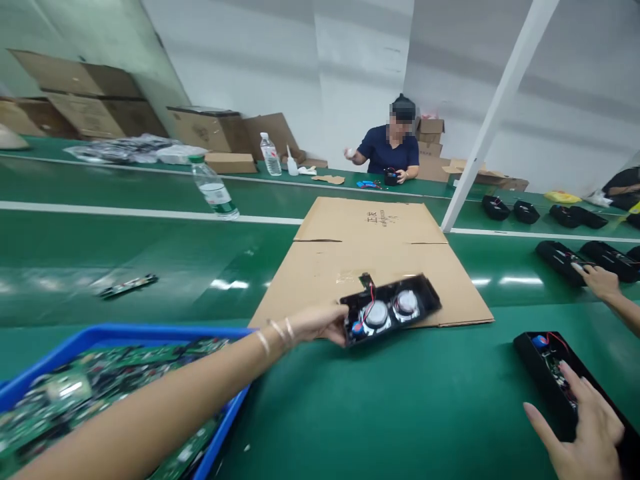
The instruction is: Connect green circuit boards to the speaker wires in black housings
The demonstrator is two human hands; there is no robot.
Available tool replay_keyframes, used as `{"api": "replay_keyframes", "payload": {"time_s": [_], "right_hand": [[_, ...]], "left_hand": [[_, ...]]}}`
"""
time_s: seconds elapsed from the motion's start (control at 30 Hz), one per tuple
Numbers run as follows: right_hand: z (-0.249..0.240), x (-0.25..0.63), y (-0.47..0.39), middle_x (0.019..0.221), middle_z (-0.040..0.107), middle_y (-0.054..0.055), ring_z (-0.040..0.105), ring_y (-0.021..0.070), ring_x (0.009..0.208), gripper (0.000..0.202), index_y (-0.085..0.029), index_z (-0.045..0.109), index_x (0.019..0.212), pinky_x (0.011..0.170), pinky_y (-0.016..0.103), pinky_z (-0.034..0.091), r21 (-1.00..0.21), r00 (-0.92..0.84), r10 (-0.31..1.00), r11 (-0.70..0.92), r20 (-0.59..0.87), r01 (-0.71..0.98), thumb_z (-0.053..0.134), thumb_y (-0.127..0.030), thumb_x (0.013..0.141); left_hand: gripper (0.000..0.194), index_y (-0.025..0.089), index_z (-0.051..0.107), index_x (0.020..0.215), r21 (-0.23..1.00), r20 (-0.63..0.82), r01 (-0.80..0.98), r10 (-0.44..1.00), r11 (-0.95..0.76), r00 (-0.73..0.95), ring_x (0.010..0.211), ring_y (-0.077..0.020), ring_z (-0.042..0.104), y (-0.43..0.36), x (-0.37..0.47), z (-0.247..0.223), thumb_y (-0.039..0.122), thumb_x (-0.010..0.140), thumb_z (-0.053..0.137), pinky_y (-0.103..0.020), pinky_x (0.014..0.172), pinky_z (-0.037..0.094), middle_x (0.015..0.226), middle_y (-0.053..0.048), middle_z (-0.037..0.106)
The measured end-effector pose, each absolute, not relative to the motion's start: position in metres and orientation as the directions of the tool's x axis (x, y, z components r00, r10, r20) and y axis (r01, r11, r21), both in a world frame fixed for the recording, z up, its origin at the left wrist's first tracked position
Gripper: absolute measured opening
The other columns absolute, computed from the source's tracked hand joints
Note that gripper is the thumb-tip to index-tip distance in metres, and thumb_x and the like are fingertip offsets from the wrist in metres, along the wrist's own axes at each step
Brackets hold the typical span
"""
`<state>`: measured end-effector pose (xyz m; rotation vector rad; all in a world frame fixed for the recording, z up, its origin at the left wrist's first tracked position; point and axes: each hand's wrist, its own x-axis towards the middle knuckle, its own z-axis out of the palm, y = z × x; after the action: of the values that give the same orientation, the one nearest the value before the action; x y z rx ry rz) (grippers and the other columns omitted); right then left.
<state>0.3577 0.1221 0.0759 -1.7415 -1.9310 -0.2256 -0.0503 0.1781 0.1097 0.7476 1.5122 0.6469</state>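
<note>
My left hand (327,325) grips the left end of an open black speaker housing (431,301), tilted over the cardboard sheet's near edge. Two round speakers (376,316) with red wires and a small blue part show inside it. A small dark board sticks up at its top edge. At the lower right, my right hand (585,420) has its fingers apart over a second black housing (531,353). This one shows a circuit board, red wires and a blue part. Whether my fingertips touch it, I cannot tell.
A blue tray (165,330) of green circuit boards stands at left, a loose circuit board (129,286) beyond it. Flat cardboard (320,280) lies mid-bench. A co-worker's hand (600,283) touches a black housing (557,260) at right. Another person (393,150) sits opposite. A water bottle (215,190) and a post (500,113) stand beyond.
</note>
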Motion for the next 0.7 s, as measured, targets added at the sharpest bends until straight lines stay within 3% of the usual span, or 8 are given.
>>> {"api": "replay_keyframes", "payload": {"time_s": [0.1, 0.2, 0.33, 0.43, 0.5, 0.6, 0.7], "right_hand": [[0.085, 0.307, 0.114, 0.130, 0.045, 0.009, 0.035, 0.0323, 0.123, 0.047, -0.026, 0.038, 0.127, 0.097, 0.053, 0.034, -0.229, -0.230, 0.850, 0.371, 0.473, 0.900, 0.039, -0.048, 0.086], [0.084, 0.266, 0.103, 0.131, 0.045, 0.005, 0.033, 0.0302, 0.124, 0.034, -0.029, 0.047, 0.119, 0.092, 0.050, 0.041, -0.306, -0.390, 0.847, 0.503, 0.360, 0.809, 0.041, -0.042, 0.088], [0.077, 0.231, 0.090, 0.131, 0.046, 0.005, 0.033, 0.0293, 0.126, 0.030, -0.029, 0.053, 0.115, 0.091, 0.049, 0.044, -0.428, -0.501, 0.832, 0.553, 0.238, 0.715, 0.038, -0.039, 0.091], [0.074, 0.219, 0.084, 0.133, 0.045, 0.005, 0.032, 0.0280, 0.128, 0.031, -0.028, 0.049, 0.120, 0.098, 0.053, 0.037, -0.445, -0.586, 0.795, 0.586, 0.156, 0.676, 0.036, -0.037, 0.093], [0.074, 0.215, 0.081, 0.139, 0.037, 0.007, 0.027, 0.0290, 0.131, 0.044, -0.027, 0.035, 0.132, 0.104, 0.059, 0.026, -0.408, -0.660, 0.745, 0.635, 0.099, 0.656, 0.042, -0.042, 0.091], [0.077, 0.209, 0.077, 0.148, 0.016, 0.014, 0.013, 0.0356, 0.135, 0.095, -0.024, 0.006, 0.143, 0.104, 0.067, 0.012, -0.312, -0.759, 0.651, 0.722, 0.000, 0.618, 0.061, -0.057, 0.073], [0.080, 0.201, 0.074, 0.148, 0.012, 0.019, 0.011, 0.0390, 0.134, 0.121, -0.022, -0.007, 0.143, 0.100, 0.071, 0.007, -0.238, -0.809, 0.581, 0.776, -0.090, 0.584, 0.073, -0.056, 0.060]], "left_hand": [[0.012, 0.015, 0.056, 0.067, 0.714, -0.686, 0.189, 0.727, 0.674, 0.001, 0.039, -0.0156, 0.059, 0.112, -0.066, 0.107, 0.008, 0.068, 0.047, -0.022, 0.042, 0.048, 0.043, -0.001, 0.060], [0.011, 0.019, 0.049, 0.062, 0.654, -0.733, 0.281, 0.680, 0.702, 0.008, 0.034, -0.0170, 0.057, 0.067, -0.072, 0.101, 0.009, 0.063, 0.045, -0.022, 0.038, 0.046, 0.035, 0.002, 0.055], [0.007, 0.021, 0.046, 0.061, 0.625, -0.744, 0.397, 0.667, 0.672, 0.041, 0.035, -0.0175, 0.058, 0.044, -0.080, 0.100, 0.016, 0.064, 0.049, -0.022, 0.038, 0.045, 0.034, 0.004, 0.054], [0.010, 0.019, 0.053, 0.057, 0.626, -0.732, 0.489, 0.674, 0.607, 0.100, 0.038, -0.0174, 0.059, 0.052, -0.094, 0.110, 0.026, 0.064, 0.058, -0.023, 0.039, 0.046, 0.040, 0.001, 0.059], [0.016, 0.019, 0.056, 0.054, 0.644, -0.678, 0.544, 0.730, 0.538, 0.080, 0.043, -0.0160, 0.060, 0.066, -0.102, 0.118, 0.031, 0.063, 0.062, -0.022, 0.043, 0.046, 0.047, -0.001, 0.063], [0.028, 0.019, 0.055, 0.048, 0.659, -0.546, 0.626, 0.837, 0.417, 0.018, 0.048, -0.0146, 0.059, 0.094, -0.102, 0.124, 0.037, 0.069, 0.059, -0.021, 0.049, 0.046, 0.050, -0.002, 0.062], [0.043, 0.019, 0.051, 0.038, 0.636, -0.540, 0.691, 0.838, 0.344, 0.079, 0.042, -0.0157, 0.054, 0.122, -0.081, 0.120, 0.045, 0.071, 0.059, -0.028, 0.053, 0.049, 0.043, -0.004, 0.058]]}}
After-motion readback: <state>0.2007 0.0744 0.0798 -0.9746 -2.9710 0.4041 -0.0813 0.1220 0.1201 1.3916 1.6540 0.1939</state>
